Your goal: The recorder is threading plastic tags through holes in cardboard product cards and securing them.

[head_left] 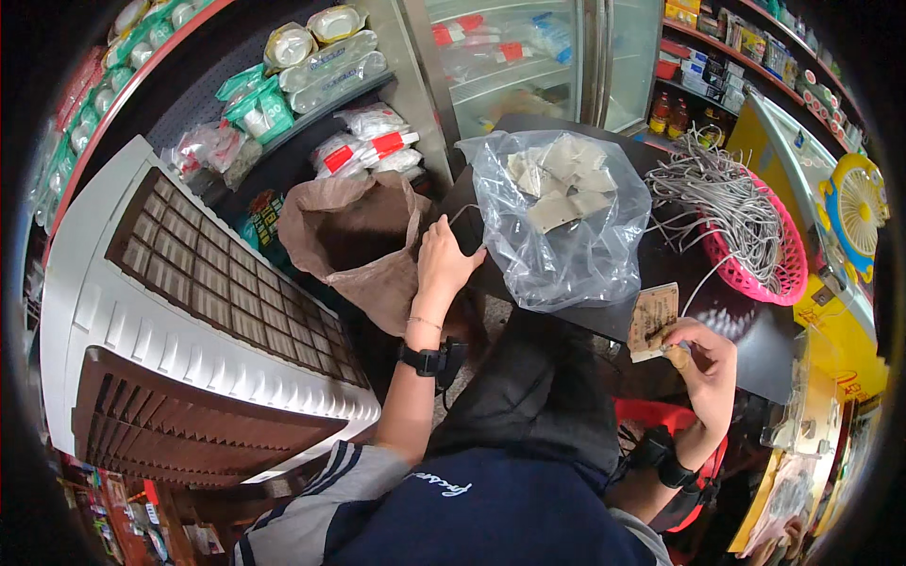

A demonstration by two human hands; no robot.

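My right hand (700, 363) pinches the lower edge of a small stack of worn, brownish cards (653, 319), upright by the table's front edge. One grey wire (698, 285) rises beside these fingers toward the pink basket. My left hand (445, 259) is at the table's left edge, beside an open brown sack (359, 236); its thumb is spread from the fingers. A thin grey strand (462, 209) curves by its fingertips; whether they touch it is unclear. Between the hands, a clear plastic bag (566, 269) lies on the table with several similar pale cards (566, 179) in or on it.
A pink basket (797, 255) heaped with grey wires (736, 208) occupies the dark table's (510, 123) right side. A white and brown air cooler (217, 321) stands left. Behind are stocked shelves (330, 94) and a glass-door fridge (510, 57). A yellow fan (854, 212) is far right.
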